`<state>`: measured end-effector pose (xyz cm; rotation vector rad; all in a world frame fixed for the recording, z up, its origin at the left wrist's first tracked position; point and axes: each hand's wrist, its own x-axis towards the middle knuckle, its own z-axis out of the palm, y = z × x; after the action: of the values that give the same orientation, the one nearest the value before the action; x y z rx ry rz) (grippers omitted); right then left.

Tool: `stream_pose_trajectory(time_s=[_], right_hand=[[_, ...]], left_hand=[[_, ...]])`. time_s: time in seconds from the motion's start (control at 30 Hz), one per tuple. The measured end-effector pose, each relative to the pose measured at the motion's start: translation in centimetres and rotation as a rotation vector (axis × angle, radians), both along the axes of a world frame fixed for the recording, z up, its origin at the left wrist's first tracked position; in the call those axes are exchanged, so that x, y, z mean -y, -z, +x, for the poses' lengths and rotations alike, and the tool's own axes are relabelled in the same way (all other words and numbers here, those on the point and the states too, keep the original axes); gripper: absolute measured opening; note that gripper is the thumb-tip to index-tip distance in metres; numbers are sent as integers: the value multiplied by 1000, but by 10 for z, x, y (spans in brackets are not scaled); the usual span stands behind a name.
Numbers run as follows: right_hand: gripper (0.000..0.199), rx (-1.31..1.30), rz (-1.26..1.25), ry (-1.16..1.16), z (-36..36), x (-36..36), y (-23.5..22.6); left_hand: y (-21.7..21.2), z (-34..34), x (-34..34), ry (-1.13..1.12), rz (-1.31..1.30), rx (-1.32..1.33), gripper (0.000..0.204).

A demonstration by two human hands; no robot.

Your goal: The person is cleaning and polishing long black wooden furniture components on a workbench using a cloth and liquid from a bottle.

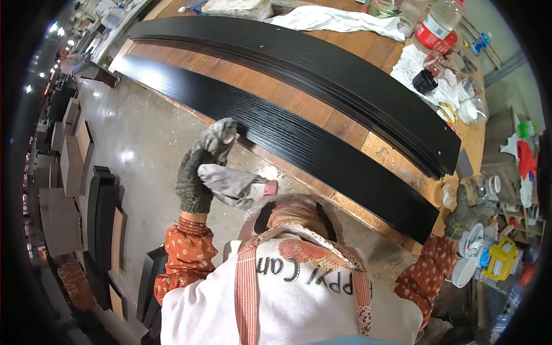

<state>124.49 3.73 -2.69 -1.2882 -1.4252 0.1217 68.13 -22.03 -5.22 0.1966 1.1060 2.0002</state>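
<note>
My left hand [194,178], in a dark grey knitted glove, is closed around a grey cloth [225,185]. One bunched end of the cloth reaches up to the near edge of a long black wood-grained board [270,129]; another end hangs loose beside the hand. The board lies lengthwise along the near side of a wooden table. At its right end is my right hand [462,217], also in a grey glove; its fingers are too indistinct to read. Farther back on the table rests a wider, curved black panel [322,66] with a stepped edge.
White cloth [339,20], a red-labelled plastic bottle [438,29] and a small black cup [425,81] sit along the table's far side. A clear jar [480,187] and a yellow container [502,259] stand at the right. Dark panels [103,215] and cartons [60,221] stand on the left floor.
</note>
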Motion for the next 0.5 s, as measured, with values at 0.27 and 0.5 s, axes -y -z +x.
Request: stream_pose_trajectory(time_s=[0.27,0.5], right_hand=[[64,918,-56,-401,-213,66,-73],[73,1327,-409,-492,-363,79,-66]], left_hand=[[54,-85,11,45,-87,301,31],[39,-207,44,-21,-69,337,35]])
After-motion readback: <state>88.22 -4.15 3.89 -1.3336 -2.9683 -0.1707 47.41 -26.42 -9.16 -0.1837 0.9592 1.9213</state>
